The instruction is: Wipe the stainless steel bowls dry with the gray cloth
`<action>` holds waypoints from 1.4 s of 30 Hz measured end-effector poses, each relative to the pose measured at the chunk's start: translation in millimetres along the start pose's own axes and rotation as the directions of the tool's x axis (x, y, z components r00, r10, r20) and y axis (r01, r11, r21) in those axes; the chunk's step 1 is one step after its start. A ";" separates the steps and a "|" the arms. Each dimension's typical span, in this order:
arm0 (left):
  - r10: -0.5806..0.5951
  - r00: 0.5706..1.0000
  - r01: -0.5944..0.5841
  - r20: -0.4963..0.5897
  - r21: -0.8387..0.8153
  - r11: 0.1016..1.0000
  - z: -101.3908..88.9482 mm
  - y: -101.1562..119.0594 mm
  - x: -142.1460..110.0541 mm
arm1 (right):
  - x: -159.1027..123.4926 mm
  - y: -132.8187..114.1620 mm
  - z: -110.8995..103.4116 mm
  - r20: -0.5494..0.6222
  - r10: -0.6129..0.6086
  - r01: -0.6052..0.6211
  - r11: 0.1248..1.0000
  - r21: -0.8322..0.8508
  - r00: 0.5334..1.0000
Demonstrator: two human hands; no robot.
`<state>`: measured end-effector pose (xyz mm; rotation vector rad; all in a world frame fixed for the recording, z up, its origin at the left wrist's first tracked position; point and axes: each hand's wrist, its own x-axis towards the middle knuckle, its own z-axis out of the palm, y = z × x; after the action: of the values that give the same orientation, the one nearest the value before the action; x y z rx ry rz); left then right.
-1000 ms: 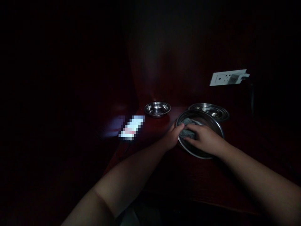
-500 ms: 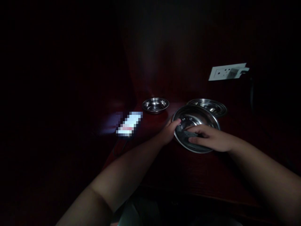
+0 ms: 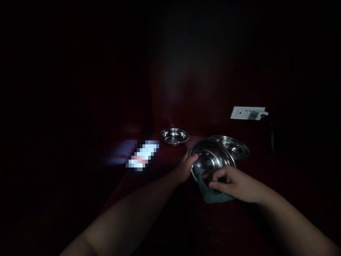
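Observation:
A shiny steel bowl (image 3: 213, 156) is tilted toward me, its inside showing. My left hand (image 3: 186, 168) grips its left rim, thumb over the edge and the other fingers mostly hidden behind. Closed on a grey-green cloth (image 3: 214, 195), my right hand (image 3: 229, 183) is at the bowl's near rim. The cloth hangs over that rim, with one part still against the inside of the bowl. Behind the held bowl lie steel dishes (image 3: 234, 147), partly covered by it. A smaller steel bowl (image 3: 174, 137) stands upright to the left.
A lit phone (image 3: 144, 155), its screen blurred out, lies left of my left hand. On the back wall is a white socket plate (image 3: 246, 113) with a plug and a dark cable. The dark red tabletop (image 3: 170, 209) runs toward me; the surroundings are very dark.
My right hand has drawn the cloth from inside the bowl toward the near rim, so more cloth hangs outside. My left hand keeps its hold. The camera view has tipped upward.

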<state>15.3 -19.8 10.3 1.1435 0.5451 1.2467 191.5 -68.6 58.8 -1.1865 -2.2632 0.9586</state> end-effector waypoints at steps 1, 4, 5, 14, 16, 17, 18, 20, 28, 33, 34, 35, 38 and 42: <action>0.006 1.000 -0.006 -0.007 -0.010 1.000 0.1 1.5 0.0 | -0.3 -1.6 0.3 0.018 -0.008 0.008 1.000 -0.029 1.000; 0.050 0.997 -0.052 -0.057 -0.040 0.998 -1.3 5.5 1.6 | -0.2 -7.2 0.0 0.033 -0.086 0.090 0.986 -0.138 0.996; 0.072 0.994 -0.076 -0.085 -0.048 0.996 -2.1 6.5 2.5 | 0.0 -8.3 -0.3 0.021 -0.121 0.123 0.975 -0.184 0.992; 0.161 0.958 -0.166 -0.237 -0.003 0.986 -6.4 6.6 6.8 | 4.3 5.9 8.7 -0.067 -0.197 0.119 0.794 -0.596 0.978; 0.162 0.953 -0.168 -0.256 -0.001 0.986 -7.0 4.9 7.5 | 5.5 3.8 13.6 -0.071 -0.206 0.116 0.766 -0.633 0.976; 0.163 0.951 -0.169 -0.263 -0.002 0.986 -7.3 4.2 7.8 | 6.0 1.6 16.1 -0.067 -0.221 0.128 0.759 -0.638 0.973; 0.165 0.949 -0.172 -0.269 -0.001 0.985 -7.5 3.8 8.1 | 6.5 -0.9 18.4 -0.059 -0.240 0.149 0.759 -0.634 0.969; 0.181 0.945 -0.182 -0.271 0.022 0.983 -7.9 3.8 8.2 | 7.3 -5.8 21.9 -0.033 -0.266 0.193 0.775 -0.602 0.963; 0.179 0.957 -0.170 -0.229 0.059 0.984 -8.5 7.5 5.7 | 8.0 -7.0 16.5 -0.064 -0.155 0.103 0.860 -0.499 0.986; 0.145 0.967 -0.136 -0.208 0.061 0.989 -6.4 10.2 2.6 | 7.3 -5.5 7.5 -0.117 -0.080 0.020 0.897 -0.443 0.990; 0.143 0.969 -0.133 -0.200 0.063 0.989 -5.9 10.5 2.2 | 7.5 -4.9 6.0 -0.126 -0.071 0.010 0.902 -0.431 0.989; 0.143 0.972 -0.133 -0.186 0.064 0.989 -5.5 10.7 1.9 | 7.8 -3.9 4.7 -0.137 -0.064 0.000 0.906 -0.423 0.988; 0.156 0.974 -0.148 -0.162 0.060 0.987 -4.3 10.9 1.6 | 10.5 2.0 2.7 -0.184 -0.058 -0.031 0.893 -0.448 0.981; 0.152 0.970 -0.143 -0.188 0.059 0.988 -2.7 11.9 1.4 | 16.5 13.2 2.9 -0.252 -0.126 -0.032 0.841 -0.540 0.960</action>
<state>8.0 -18.5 20.2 1.1243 0.6441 1.4902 187.9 -50.6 47.9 -1.3702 -2.3764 0.0950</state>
